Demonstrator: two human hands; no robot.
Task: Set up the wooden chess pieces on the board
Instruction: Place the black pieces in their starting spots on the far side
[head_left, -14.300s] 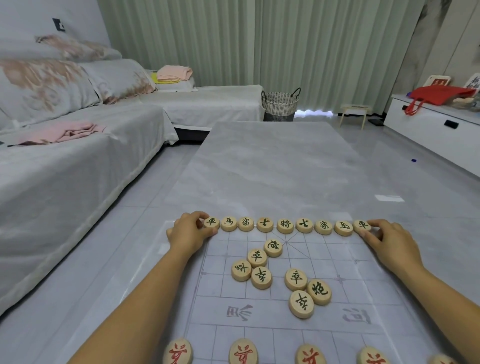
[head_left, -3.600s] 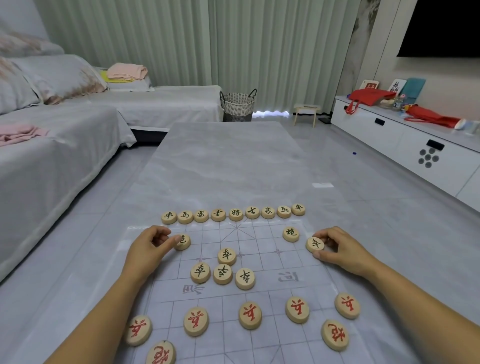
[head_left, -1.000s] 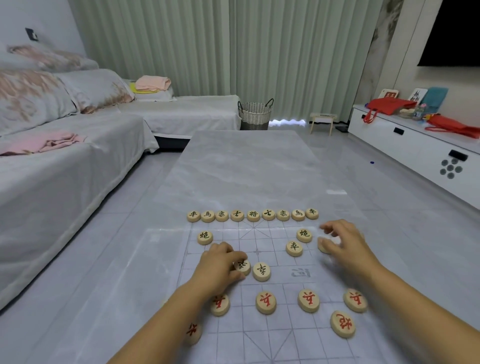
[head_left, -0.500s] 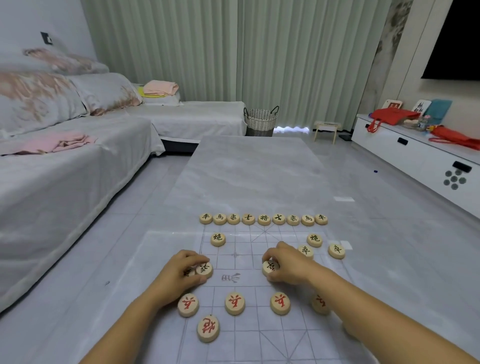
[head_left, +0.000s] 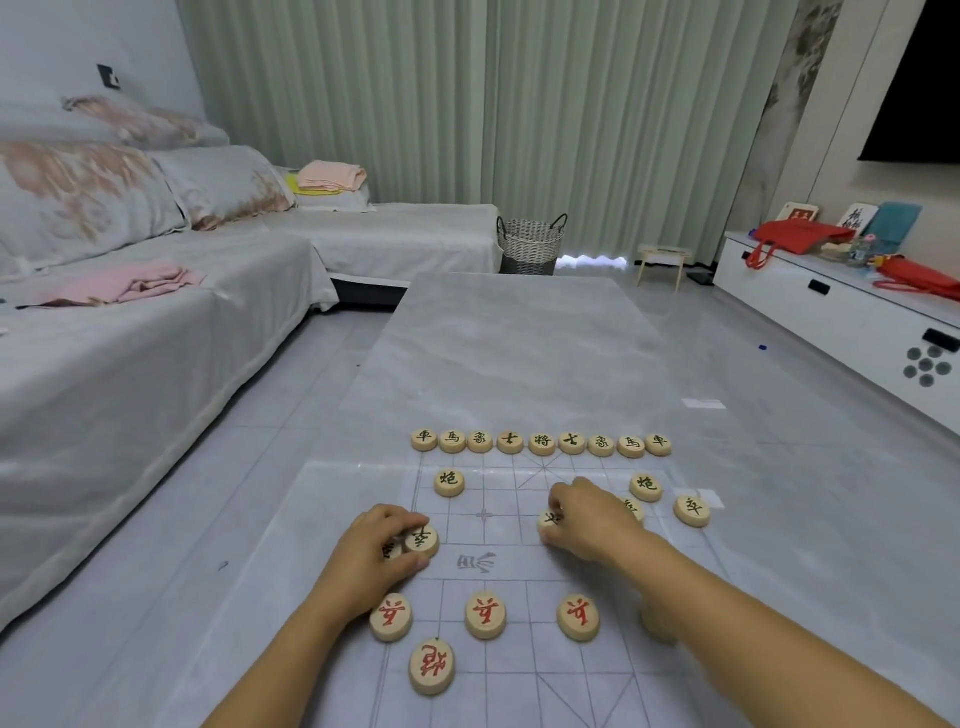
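Over on the left a grey-covered sofa (head_left: 156, 338) runs beside the grey marble table (head_left: 519, 353), where the clear plastic board with a printed grid (head_left: 509, 691) lies flat. The left hand (head_left: 379, 556) sits at the board's left edge, fingers and thumb curled round a round pale wooden piece with a black character (head_left: 422, 540), and a second disc (head_left: 389, 551) peeks out under the palm. Just nearer me lie a row of three red-lettered wooden discs (head_left: 485, 616) and a lone red-lettered disc (head_left: 431, 666). Along the far edge stands a neat row of nine black-lettered discs (head_left: 542, 443). The right hand (head_left: 587, 525) reaches to mid-board, its fingertips pinching another black-lettered disc (head_left: 548, 519) that rests on the grid. A half-hidden piece (head_left: 632, 510) lies behind its knuckles, and an outlying black-lettered piece (head_left: 691, 510) sits further right
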